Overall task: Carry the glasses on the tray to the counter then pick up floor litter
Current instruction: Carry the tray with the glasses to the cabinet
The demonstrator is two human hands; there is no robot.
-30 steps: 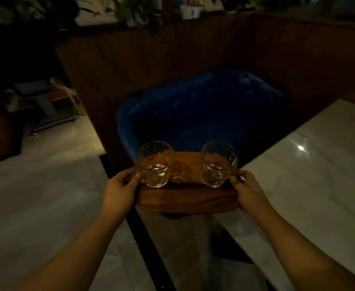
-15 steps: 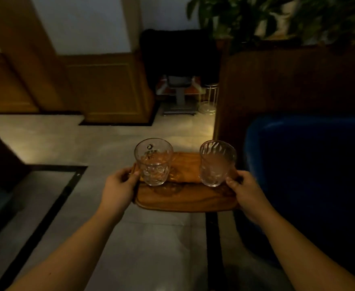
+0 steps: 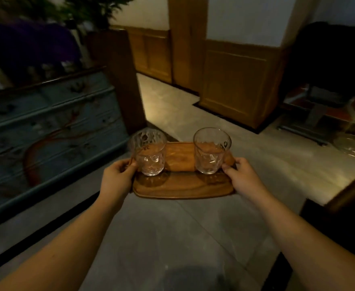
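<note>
The tray (image 3: 183, 185) was smooth, warm-toned wood with a soft sheen, and the two glasses (image 3: 211, 151) on it were clear patterned glass. The floor (image 3: 172, 238) looked like polished stone, and the wall panelling (image 3: 235, 85) like satin-finished wood.

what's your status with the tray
Left hand and right hand gripping tray ends. Two glasses upright. Floor ahead clear.

The clear patterned drinking glass at 9 o'clock (image 3: 149, 153) on the oval wooden tray (image 3: 183, 185) bears small dark digits that seem to read "39", under a round dark mark too blurred to read. The clear glass at 3 o'clock (image 3: 211, 151) carries a dark printed mark, unreadable.
</note>
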